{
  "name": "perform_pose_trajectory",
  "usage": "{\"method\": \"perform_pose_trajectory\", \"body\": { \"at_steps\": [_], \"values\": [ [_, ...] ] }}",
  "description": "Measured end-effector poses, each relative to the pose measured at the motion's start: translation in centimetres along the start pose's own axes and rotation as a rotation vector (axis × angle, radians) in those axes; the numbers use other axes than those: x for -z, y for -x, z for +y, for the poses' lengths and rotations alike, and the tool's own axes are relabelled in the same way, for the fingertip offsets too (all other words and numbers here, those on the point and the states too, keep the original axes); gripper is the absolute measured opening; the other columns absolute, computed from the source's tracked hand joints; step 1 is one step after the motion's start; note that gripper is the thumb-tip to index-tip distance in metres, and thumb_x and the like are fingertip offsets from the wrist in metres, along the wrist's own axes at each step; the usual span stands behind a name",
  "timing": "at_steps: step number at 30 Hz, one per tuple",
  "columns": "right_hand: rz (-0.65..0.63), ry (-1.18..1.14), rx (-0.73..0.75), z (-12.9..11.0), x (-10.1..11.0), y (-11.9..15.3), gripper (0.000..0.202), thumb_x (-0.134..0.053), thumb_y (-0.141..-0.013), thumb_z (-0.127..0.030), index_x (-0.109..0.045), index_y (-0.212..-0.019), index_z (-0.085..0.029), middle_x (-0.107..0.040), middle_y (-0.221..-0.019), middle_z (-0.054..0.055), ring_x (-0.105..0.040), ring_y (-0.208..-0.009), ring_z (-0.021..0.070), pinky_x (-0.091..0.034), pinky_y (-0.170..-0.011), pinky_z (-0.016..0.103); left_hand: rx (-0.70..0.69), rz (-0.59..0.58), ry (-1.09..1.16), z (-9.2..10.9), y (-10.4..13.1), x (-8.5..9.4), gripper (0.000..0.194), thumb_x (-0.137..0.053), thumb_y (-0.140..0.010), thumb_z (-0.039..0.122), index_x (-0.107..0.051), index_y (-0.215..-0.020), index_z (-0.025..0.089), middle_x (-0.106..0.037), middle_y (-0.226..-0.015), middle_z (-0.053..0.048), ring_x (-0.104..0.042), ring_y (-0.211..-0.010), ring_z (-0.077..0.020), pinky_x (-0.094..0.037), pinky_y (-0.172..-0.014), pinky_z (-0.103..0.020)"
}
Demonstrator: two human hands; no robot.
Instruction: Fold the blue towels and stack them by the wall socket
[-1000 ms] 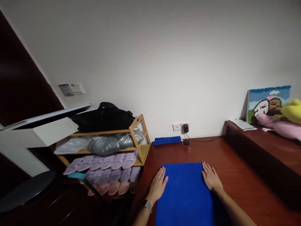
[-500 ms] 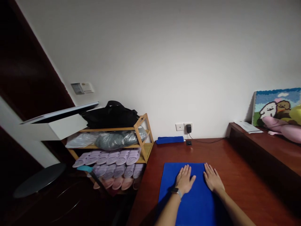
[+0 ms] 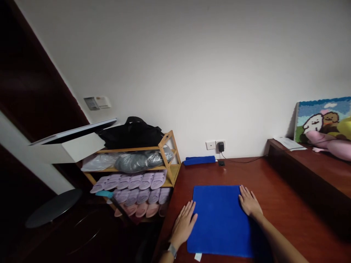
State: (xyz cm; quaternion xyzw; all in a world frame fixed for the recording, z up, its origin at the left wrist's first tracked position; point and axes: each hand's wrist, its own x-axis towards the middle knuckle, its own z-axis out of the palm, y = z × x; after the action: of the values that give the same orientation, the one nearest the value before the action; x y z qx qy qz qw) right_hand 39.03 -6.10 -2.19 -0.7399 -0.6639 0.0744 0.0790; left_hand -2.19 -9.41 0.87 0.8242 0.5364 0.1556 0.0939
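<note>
A blue cloth point(image 3: 219, 219) lies spread flat on the reddish-brown desk point(image 3: 276, 204), a white tag showing at its near edge. At the cloth's left edge rests my left hand point(image 3: 183, 223), open, palm down, a watch band on its wrist. My right hand point(image 3: 249, 201) lies open with its palm down over the upper right edge of the cloth. Neither hand grasps anything.
A folded blue cloth point(image 3: 199, 160) lies by the wall, near a plugged-in black adapter point(image 3: 221, 147). Left of the desk stands a wooden rack point(image 3: 172, 175) with slippers and a black bag point(image 3: 131, 135). A raised ledge on the right bears papers point(image 3: 290, 143) and a pink plush point(image 3: 333, 144).
My left hand has moved left from the middle of the cloth to its left edge. My right hand has stayed near the right edge. The cloth's near edge and tag now show.
</note>
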Motion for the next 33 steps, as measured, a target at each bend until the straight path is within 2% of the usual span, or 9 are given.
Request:
{"method": "perform_pose_trajectory", "body": {
  "at_steps": [2,8,13,17,23,26,29,31,33],
  "values": [
    [-0.009,0.010,-0.001,-0.1,0.2,0.0,0.070,-0.013,-0.102,-0.041,-0.022,-0.166,-0.011,-0.024,-0.173,0.005,-0.018,-0.160,0.0217,-0.013,-0.130,0.044,-0.054,0.026,-0.008,0.7,0.7,-0.3,0.060,-0.031,-0.108,0.057,-0.032,-0.163,0.034,-0.037,-0.168,0.001,-0.034,-0.155,-0.0209,-0.031,-0.128,-0.046],
    [-0.101,0.005,-0.069,-1.0,1.7,-0.1,0.069,-0.014,-0.104,-0.040,-0.018,-0.166,-0.013,-0.019,-0.174,0.005,-0.014,-0.161,0.0212,-0.013,-0.130,0.043,-0.038,0.076,-0.014,1.1,0.2,0.3,0.059,-0.038,-0.106,0.057,-0.046,-0.157,0.029,-0.048,-0.163,-0.002,-0.043,-0.150,-0.0218,-0.037,-0.125,-0.043],
    [-0.073,-0.007,-0.078,-1.3,1.5,2.1,0.068,-0.011,-0.105,-0.043,-0.019,-0.167,-0.015,-0.019,-0.174,0.005,-0.014,-0.161,0.0204,-0.014,-0.130,0.043,-0.036,0.072,-0.018,1.3,0.1,0.3,0.059,-0.037,-0.105,0.057,-0.047,-0.156,0.029,-0.048,-0.163,-0.002,-0.043,-0.151,-0.0224,-0.036,-0.125,-0.043],
    [-0.059,-0.018,-0.053,-1.1,0.8,4.2,0.069,-0.013,-0.104,-0.043,-0.020,-0.166,-0.013,-0.021,-0.173,0.006,-0.016,-0.160,0.0201,-0.012,-0.130,0.041,-0.022,0.058,-0.025,1.4,0.1,0.4,0.061,-0.035,-0.105,0.060,-0.048,-0.156,0.029,-0.048,-0.163,-0.001,-0.042,-0.151,-0.0226,-0.034,-0.126,-0.042],
    [-0.042,-0.045,-0.038,-1.4,1.3,4.7,0.071,-0.012,-0.103,-0.043,-0.020,-0.166,-0.010,-0.020,-0.173,0.005,-0.013,-0.161,0.0210,-0.010,-0.130,0.041,0.019,0.087,-0.011,1.0,-0.8,0.5,0.058,-0.033,-0.104,0.060,-0.056,-0.150,0.031,-0.056,-0.157,0.000,-0.048,-0.147,-0.0234,-0.038,-0.125,-0.043],
    [-0.043,-0.066,-0.038,-1.7,1.8,4.8,0.071,-0.013,-0.103,-0.043,-0.019,-0.165,-0.010,-0.020,-0.173,0.005,-0.013,-0.161,0.0208,-0.009,-0.130,0.041,0.034,0.120,-0.035,4.3,-3.1,0.0,0.060,-0.023,-0.107,0.053,-0.059,-0.148,0.027,-0.058,-0.155,-0.002,-0.048,-0.148,-0.0230,-0.038,-0.125,-0.044],
    [-0.040,-0.077,-0.044,-1.8,2.0,4.9,0.071,-0.013,-0.103,-0.043,-0.019,-0.166,-0.010,-0.019,-0.173,0.006,-0.013,-0.161,0.0205,-0.008,-0.130,0.042,-0.127,0.052,-0.024,11.2,-6.2,-2.2,0.063,-0.020,-0.108,0.051,-0.050,-0.155,0.021,-0.048,-0.163,-0.005,-0.039,-0.153,-0.0231,-0.032,-0.128,-0.045],
    [-0.046,-0.058,-0.034,-1.7,2.0,4.9,0.070,-0.013,-0.103,-0.042,-0.021,-0.165,-0.011,-0.019,-0.173,0.005,-0.013,-0.161,0.0210,-0.009,-0.130,0.042,-0.265,-0.019,0.002,16.1,-8.0,-4.5,0.065,-0.018,-0.108,0.052,-0.039,-0.161,0.021,-0.038,-0.168,-0.005,-0.030,-0.157,-0.0233,-0.026,-0.130,-0.047],
    [-0.045,-0.035,-0.003,-1.5,1.8,4.9,0.068,-0.015,-0.103,-0.040,-0.024,-0.165,-0.013,-0.019,-0.173,0.005,-0.013,-0.161,0.0217,-0.009,-0.130,0.042,-0.307,-0.082,0.036,19.6,-9.3,-6.8,0.068,-0.013,-0.107,0.053,-0.030,-0.165,0.020,-0.030,-0.171,-0.006,-0.023,-0.159,-0.0240,-0.023,-0.131,-0.049]
  ]
}}
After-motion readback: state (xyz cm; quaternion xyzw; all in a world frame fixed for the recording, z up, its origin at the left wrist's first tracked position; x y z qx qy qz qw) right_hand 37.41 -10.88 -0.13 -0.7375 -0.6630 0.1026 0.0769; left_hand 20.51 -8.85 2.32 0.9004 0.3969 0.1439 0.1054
